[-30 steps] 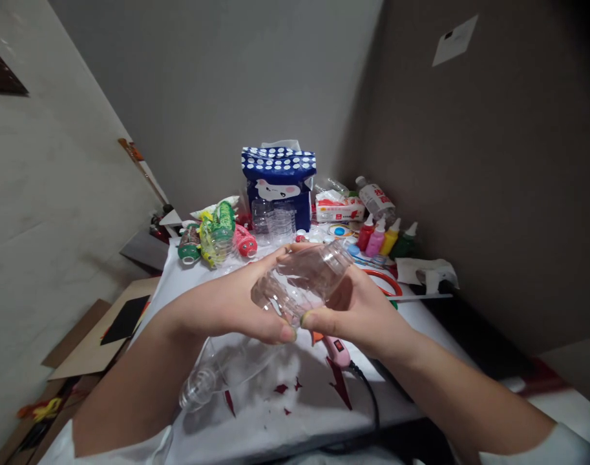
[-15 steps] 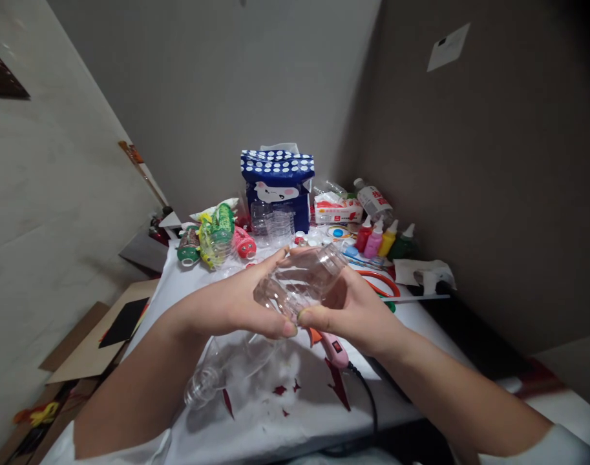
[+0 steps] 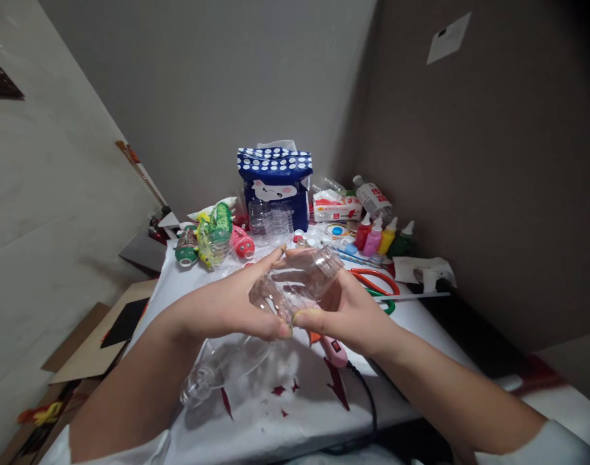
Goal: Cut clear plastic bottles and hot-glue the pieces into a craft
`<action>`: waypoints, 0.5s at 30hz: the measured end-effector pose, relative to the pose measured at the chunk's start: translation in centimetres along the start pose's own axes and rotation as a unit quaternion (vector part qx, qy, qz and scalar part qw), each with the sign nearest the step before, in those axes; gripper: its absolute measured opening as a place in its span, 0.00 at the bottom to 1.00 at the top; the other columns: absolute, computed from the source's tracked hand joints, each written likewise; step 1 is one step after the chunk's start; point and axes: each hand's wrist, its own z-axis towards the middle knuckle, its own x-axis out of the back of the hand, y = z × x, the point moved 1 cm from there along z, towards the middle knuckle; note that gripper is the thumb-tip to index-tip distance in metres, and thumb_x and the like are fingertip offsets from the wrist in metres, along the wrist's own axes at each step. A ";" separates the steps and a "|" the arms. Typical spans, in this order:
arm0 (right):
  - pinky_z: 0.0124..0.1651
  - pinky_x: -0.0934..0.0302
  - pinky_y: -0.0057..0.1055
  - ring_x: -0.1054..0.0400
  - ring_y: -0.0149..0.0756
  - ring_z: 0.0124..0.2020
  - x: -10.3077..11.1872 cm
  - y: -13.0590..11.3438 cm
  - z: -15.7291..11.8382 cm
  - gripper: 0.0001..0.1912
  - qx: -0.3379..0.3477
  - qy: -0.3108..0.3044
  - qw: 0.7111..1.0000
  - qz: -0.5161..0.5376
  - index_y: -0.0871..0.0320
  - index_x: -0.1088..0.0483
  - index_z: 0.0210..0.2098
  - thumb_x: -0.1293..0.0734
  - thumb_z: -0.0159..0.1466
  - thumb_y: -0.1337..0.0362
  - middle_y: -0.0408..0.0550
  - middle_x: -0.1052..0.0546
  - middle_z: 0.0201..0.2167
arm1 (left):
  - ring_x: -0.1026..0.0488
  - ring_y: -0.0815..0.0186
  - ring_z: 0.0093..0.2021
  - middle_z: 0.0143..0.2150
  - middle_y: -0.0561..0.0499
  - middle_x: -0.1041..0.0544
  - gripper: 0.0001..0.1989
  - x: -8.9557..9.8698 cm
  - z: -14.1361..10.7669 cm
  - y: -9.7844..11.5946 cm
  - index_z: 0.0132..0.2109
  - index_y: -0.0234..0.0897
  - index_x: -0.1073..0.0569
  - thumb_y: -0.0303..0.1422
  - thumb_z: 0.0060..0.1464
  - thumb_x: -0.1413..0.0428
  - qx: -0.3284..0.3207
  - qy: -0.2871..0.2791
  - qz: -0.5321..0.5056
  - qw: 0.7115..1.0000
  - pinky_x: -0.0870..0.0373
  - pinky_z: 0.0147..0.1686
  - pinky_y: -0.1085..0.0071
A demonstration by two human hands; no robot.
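Held up over the table is a clear plastic bottle (image 3: pixel 302 278), tilted so its threaded neck points up and to the right. My left hand (image 3: pixel 249 294) is closed around its left side, thumb in front. From the right, my right hand (image 3: pixel 350 310) grips the same bottle, its thumb nearly meeting the left thumb. Below the hands, a second clear bottle (image 3: pixel 217 378) lies on its side. Behind my right hand sits a pink-handled tool (image 3: pixel 334 352) with a switch, an orange part and a black cord.
White-covered table (image 3: pixel 256 420) bears dark red scraps. At the back stand a blue bag (image 3: pixel 275 187), a tissue pack (image 3: pixel 337 208) and several paint bottles (image 3: pixel 386 237). Painted bottles (image 3: pixel 220 229) lie at left. Scissors with orange and green handles (image 3: pixel 379 284) lie at right.
Both hands and the held bottle sit slightly further left in view, along with a small shift of the whole scene. The grip looks the same.
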 end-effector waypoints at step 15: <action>0.57 0.35 0.44 0.30 0.43 0.54 -2.4 -0.8 -1.3 0.34 0.028 0.062 0.998 0.001 0.48 0.43 0.56 0.25 0.56 0.67 0.49 0.28 0.53 | 0.44 0.41 0.67 0.72 0.40 0.48 0.61 -0.9 -1.4 1.0 0.72 0.43 0.63 0.40 0.42 0.32 0.058 0.080 0.091 0.991 0.34 0.59 0.53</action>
